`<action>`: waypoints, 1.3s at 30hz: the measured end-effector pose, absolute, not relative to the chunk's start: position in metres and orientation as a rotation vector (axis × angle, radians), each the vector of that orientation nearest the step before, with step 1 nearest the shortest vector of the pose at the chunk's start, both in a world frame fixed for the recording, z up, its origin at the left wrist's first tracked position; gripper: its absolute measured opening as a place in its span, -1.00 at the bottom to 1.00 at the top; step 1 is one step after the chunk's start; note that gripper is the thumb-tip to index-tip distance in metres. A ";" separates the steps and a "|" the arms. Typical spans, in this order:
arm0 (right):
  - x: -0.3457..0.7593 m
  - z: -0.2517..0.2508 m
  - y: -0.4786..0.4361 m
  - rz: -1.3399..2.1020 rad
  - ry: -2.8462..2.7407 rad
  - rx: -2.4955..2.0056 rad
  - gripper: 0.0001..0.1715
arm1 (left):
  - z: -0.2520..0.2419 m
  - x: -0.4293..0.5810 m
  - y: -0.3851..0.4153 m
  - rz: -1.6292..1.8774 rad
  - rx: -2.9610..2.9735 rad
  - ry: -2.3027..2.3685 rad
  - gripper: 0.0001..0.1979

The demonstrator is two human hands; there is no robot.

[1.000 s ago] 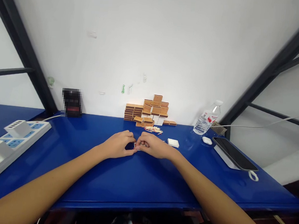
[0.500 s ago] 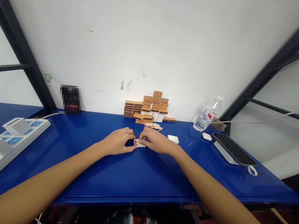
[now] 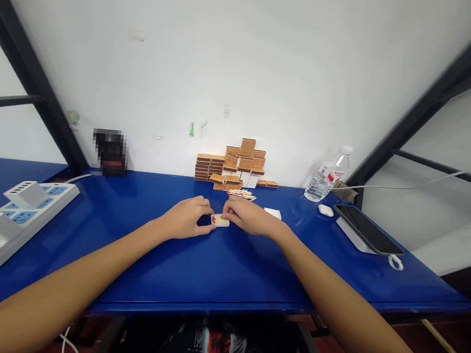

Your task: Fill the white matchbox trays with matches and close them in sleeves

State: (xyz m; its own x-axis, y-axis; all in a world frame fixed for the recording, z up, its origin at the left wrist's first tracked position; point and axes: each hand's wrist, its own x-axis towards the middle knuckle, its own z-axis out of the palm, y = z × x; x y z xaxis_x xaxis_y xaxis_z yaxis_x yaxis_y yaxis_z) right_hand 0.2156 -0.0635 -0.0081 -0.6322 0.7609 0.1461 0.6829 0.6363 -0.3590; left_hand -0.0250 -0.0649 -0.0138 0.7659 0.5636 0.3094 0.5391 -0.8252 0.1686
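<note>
A small white matchbox tray (image 3: 221,223) with red-tipped matches lies on the blue table. My left hand (image 3: 188,218) grips the tray's left end between thumb and fingers. At its right end, the fingers of my right hand (image 3: 244,215) are pressed together over the matches; what they pinch, if anything, is too small to make out. Just behind lies a loose pile of matches (image 3: 242,194). Stacked matchboxes (image 3: 209,169) stand against the wall, with more boxes piled in steps (image 3: 245,162) beside them. Another white tray (image 3: 273,213) is partly hidden behind my right hand.
On the right are a water bottle (image 3: 327,175), a white earphone case (image 3: 326,210) and a phone (image 3: 368,229) on a white block. A power strip (image 3: 60,195) with plugs lies at the left, a dark pixelated object (image 3: 112,156) near the wall. The table's front edge (image 3: 208,311) runs close by.
The fingers of my right hand have drawn closer together and shifted slightly right, showing more of the matches in the tray. My left hand still holds the tray. The view has tilted slightly.
</note>
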 end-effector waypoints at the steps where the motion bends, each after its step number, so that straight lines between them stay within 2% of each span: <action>1: 0.215 -0.009 -0.063 0.394 -2.561 -1.162 -0.85 | -0.014 -0.025 -0.065 0.538 2.887 0.904 -0.76; 8: 0.224 -0.001 -0.057 0.260 -2.496 -1.168 -0.82 | -0.013 -0.025 -0.065 0.544 2.895 0.908 -0.75; 14: 0.271 0.013 -0.033 -0.062 -2.313 -1.473 -0.84 | -0.012 -0.024 -0.065 0.740 2.857 0.906 -0.73; 16: 0.286 0.013 -0.026 -0.003 -2.341 -1.542 -0.88 | -0.013 -0.025 -0.063 0.657 2.848 0.903 -0.74; 19: 0.301 0.011 -0.022 0.314 -2.411 -1.610 -0.91 | -0.013 -0.027 -0.060 0.663 2.834 0.940 -0.72; 22: 0.304 0.010 -0.023 0.594 -2.483 -1.653 -0.78 | -0.012 -0.029 -0.058 0.723 2.830 0.982 -0.70; 24: 0.301 0.010 -0.025 0.660 -2.521 -1.687 -0.82 | -0.011 -0.029 -0.058 0.688 2.831 0.957 -0.72; 28: 0.283 0.012 -0.032 0.667 -2.476 -1.693 -0.89 | -0.011 -0.028 -0.059 0.691 2.814 0.950 -0.72; 32: 0.252 0.008 -0.045 0.567 -2.451 -1.328 -0.81 | -0.015 -0.027 -0.059 0.618 2.797 0.988 -0.75; 34: 0.235 0.003 -0.053 0.525 -2.481 -1.186 -0.85 | -0.017 -0.027 -0.058 0.595 2.795 0.995 -0.75; 37: 0.220 -0.001 -0.058 0.423 -2.526 -1.124 -0.93 | -0.019 -0.028 -0.058 0.597 2.802 0.994 -0.74; 39: 0.225 0.001 -0.055 0.370 -2.485 -1.138 -0.92 | -0.018 -0.028 -0.059 0.608 2.807 0.990 -0.74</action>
